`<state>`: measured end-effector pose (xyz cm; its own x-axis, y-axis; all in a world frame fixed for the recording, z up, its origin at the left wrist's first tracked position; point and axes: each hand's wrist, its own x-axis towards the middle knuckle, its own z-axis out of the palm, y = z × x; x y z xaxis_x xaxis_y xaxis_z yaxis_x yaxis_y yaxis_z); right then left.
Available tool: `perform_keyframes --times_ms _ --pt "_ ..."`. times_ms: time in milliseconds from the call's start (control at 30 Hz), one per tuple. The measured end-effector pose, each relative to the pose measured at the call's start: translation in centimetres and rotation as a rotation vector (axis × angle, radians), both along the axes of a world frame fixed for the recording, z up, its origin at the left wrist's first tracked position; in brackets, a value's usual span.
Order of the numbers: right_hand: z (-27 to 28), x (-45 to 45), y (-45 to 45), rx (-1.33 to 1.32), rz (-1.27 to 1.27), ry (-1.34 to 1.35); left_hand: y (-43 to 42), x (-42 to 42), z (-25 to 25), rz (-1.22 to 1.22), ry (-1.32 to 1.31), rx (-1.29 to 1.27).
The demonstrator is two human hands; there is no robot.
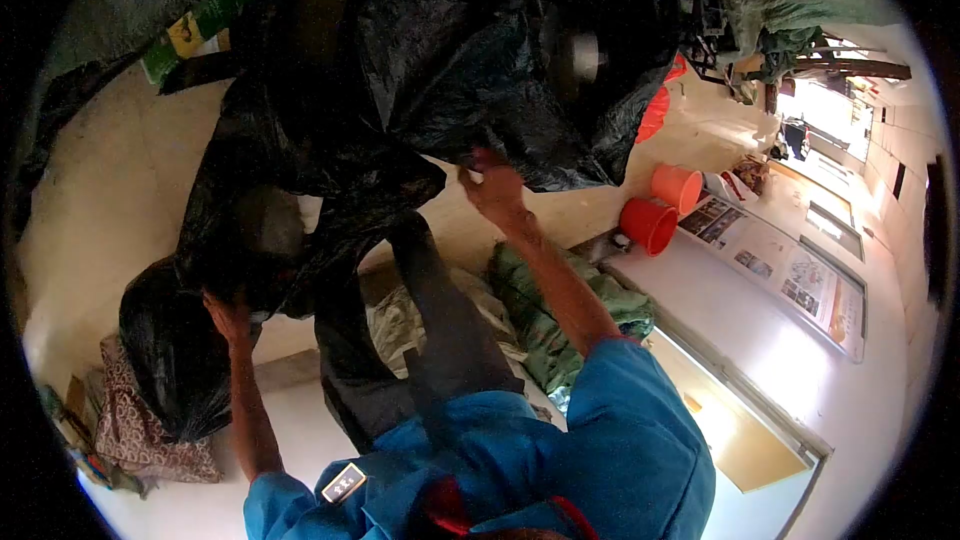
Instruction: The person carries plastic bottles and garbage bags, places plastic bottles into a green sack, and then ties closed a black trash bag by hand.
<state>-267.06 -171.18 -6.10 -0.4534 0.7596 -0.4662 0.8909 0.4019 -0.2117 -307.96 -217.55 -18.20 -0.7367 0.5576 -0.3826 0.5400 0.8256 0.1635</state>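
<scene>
A large black plastic bag point(460, 70) spreads across the upper middle, wrinkled and shiny. My right hand point(495, 192) is closed at its lower edge, with the fingertips partly lost in the dark folds. More black plastic point(240, 170) hangs down on the left side, joining a bulging lower part point(170, 350). My left hand point(230, 318) grips the plastic beside that bulge, its fingers partly hidden by it. What lies inside the bag cannot be seen. My legs in dark trousers point(450, 320) stand between the two arms.
Two red buckets point(648, 227) stand on the floor to the right, near a framed poster board point(780, 270). A green sack point(570, 320) and a pale sack point(480, 310) lie close by my legs. At lower left rests a brown patterned cloth bag point(150, 420).
</scene>
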Motion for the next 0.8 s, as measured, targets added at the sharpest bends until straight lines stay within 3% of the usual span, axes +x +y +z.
perform_keyframes --times_ms 33,100,167,200,233,300,367,400,433,567,633,667,733,767,800 --pt "-0.6 2.0 0.3 0.165 0.010 0.190 -2.1 0.1 -2.5 -0.028 0.035 0.003" --pt "4.5 -0.3 3.0 0.491 -0.100 0.346 -2.2 -0.5 -3.3 -0.055 0.088 0.004" --pt "7.0 -0.8 4.9 0.269 -0.504 0.420 0.9 -0.2 -0.4 0.041 -0.018 0.060" --pt "7.5 -1.1 5.7 0.322 -0.481 0.457 3.9 0.4 2.7 0.073 -0.067 0.012" --pt "8.0 -0.8 6.7 0.403 -0.300 0.510 5.6 1.2 4.2 0.167 -0.032 0.001" --pt "6.1 0.2 7.5 0.144 -0.434 0.793 5.6 0.5 4.3 0.174 0.053 -0.019" --pt "5.4 -2.1 5.2 0.144 -0.351 0.686 4.3 0.0 2.9 0.214 0.118 -0.008" --pt "4.0 -1.8 3.9 0.060 -0.246 0.467 6.7 -0.3 5.2 0.426 0.009 -0.104" --pt "3.0 -2.7 3.4 0.006 -0.140 0.248 5.5 -0.5 3.4 0.366 0.120 -0.118" --pt "-3.5 -6.1 -1.5 -0.114 -0.071 0.170 5.1 -0.4 2.6 0.561 -0.051 -0.009" --pt "-5.7 -7.6 -3.7 -0.090 -0.010 0.005 4.1 -2.0 0.5 0.629 -0.113 -0.014" --pt "-5.7 -8.0 -4.8 -0.107 0.010 0.003 3.3 -2.6 -1.8 0.596 -0.073 0.060" --pt "-6.9 -9.0 -6.3 -0.194 0.109 -0.105 6.4 -3.4 0.8 0.636 -0.107 0.219" --pt "-7.9 -9.1 -7.0 -0.189 0.138 -0.168 6.5 -4.0 -0.5 0.642 -0.107 0.234" --pt "-9.0 -9.1 -7.6 -0.185 0.170 -0.231 6.6 -3.9 -1.7 0.748 -0.269 0.508"
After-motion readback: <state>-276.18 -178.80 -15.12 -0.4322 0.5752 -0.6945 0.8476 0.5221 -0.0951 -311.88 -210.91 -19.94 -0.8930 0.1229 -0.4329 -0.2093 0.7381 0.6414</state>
